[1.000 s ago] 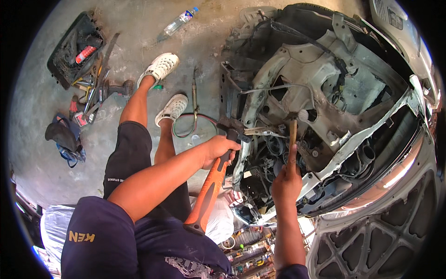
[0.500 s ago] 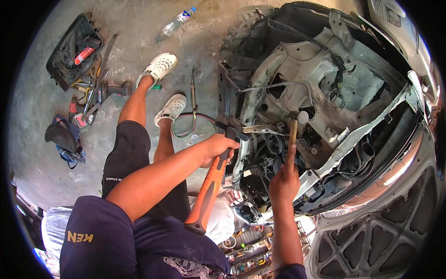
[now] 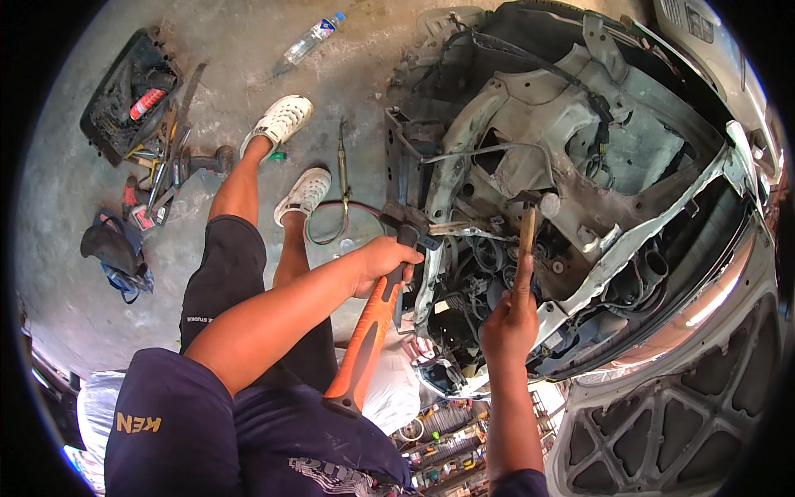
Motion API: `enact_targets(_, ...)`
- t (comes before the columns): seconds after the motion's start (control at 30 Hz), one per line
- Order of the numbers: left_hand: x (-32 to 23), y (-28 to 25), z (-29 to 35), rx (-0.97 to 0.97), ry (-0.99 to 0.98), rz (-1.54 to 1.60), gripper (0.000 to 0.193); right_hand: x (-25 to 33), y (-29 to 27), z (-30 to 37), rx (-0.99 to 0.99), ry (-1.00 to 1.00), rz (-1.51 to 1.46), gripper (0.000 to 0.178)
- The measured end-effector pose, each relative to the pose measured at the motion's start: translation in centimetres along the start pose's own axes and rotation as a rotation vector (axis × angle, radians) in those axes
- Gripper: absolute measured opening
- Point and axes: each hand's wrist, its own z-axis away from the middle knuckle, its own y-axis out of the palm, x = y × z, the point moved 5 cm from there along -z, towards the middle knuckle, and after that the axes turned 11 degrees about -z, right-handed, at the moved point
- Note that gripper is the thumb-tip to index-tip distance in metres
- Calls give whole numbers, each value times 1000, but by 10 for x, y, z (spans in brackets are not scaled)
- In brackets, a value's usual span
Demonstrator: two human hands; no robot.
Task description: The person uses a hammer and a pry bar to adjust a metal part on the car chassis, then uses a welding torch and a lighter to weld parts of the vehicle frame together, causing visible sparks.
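Note:
My left hand [image 3: 383, 261] grips the upper end of an orange-handled tool [image 3: 363, 346] whose dark head [image 3: 410, 224] rests against the stripped front of a car [image 3: 571, 166]. My right hand [image 3: 511, 319] holds a wooden-handled hammer [image 3: 526, 232] upright, its metal head raised near the grey bodywork and engine parts. The two hands are about a hand's width apart in front of the exposed engine bay. My legs in dark shorts and white shoes [image 3: 281, 120] stretch out on the concrete floor.
A black tool tray [image 3: 124, 95] and several loose hand tools [image 3: 161, 178] lie on the floor at upper left. A plastic bottle [image 3: 310, 37] lies at the top. A dark bag [image 3: 112, 248] sits at left. The car's raised hood [image 3: 687, 398] fills the lower right.
My right hand has lifted the hammer slightly higher toward the bodywork. My left hand has stayed on the orange handle.

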Motion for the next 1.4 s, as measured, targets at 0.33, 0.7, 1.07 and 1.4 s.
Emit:
enact_targets(0.33, -6, 0, 6, -19, -6, 103, 17, -12, 8, 3, 76, 71, 183, 96)
enact_targets(0.7, -6, -13, 1, -22, -57, -16, 18, 17, 36, 24, 74, 214, -51, 95)
enact_targets(1.07, -22, -8, 11, -40, -94, -86, 16, 19, 17, 33, -54, 212, -185, 94)
enact_targets(1.4, -31, -1, 20, -113, -101, -161, 16, 19, -6, 51, -75, 166, -241, 93)
